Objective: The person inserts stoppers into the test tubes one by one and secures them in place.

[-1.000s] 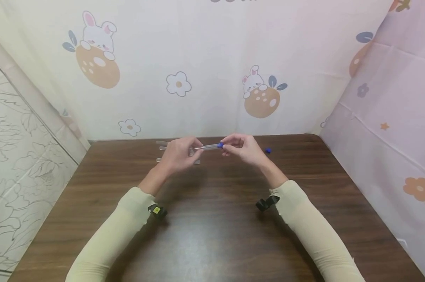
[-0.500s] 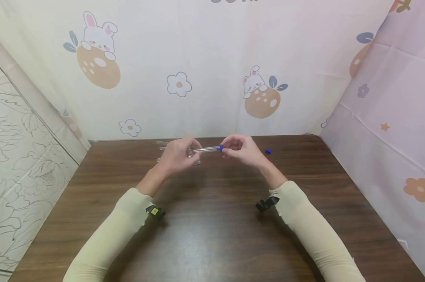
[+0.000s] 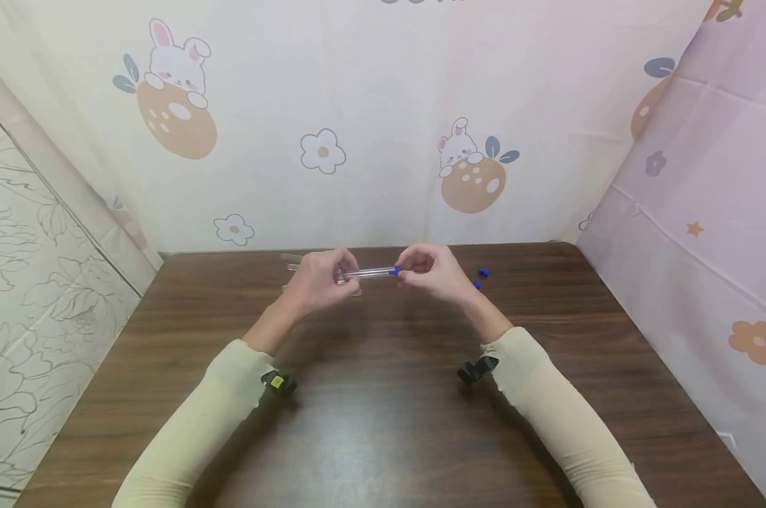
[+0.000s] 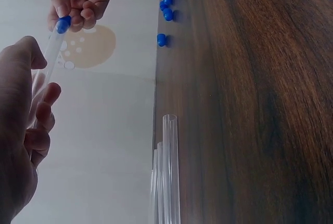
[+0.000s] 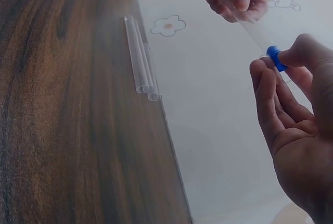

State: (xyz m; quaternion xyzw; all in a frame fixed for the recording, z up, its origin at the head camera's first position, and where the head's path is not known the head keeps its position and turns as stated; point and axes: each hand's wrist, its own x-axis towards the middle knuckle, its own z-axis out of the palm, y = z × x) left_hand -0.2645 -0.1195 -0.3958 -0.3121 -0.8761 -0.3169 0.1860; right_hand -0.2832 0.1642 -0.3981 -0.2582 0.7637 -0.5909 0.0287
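My left hand (image 3: 322, 279) grips a clear test tube (image 3: 372, 272), held nearly level above the far part of the table. At the tube's right end sits a blue stopper (image 3: 394, 270), which my right hand (image 3: 435, 274) pinches between thumb and fingertips. In the right wrist view the stopper (image 5: 277, 58) is right at the tube's mouth. More clear tubes (image 4: 170, 166) lie side by side on the table, partly hidden behind my left hand in the head view.
Several loose blue stoppers (image 4: 167, 14) lie on the brown wooden table (image 3: 370, 395), to the right of my right hand. A patterned curtain (image 3: 383, 141) hangs along the table's back edge, and another patterned sheet (image 3: 694, 233) runs along the right side.
Both hands have drifted slightly left and down with the tube and stopper between them. A second loose stopper now shows beside my right wrist in the head view.
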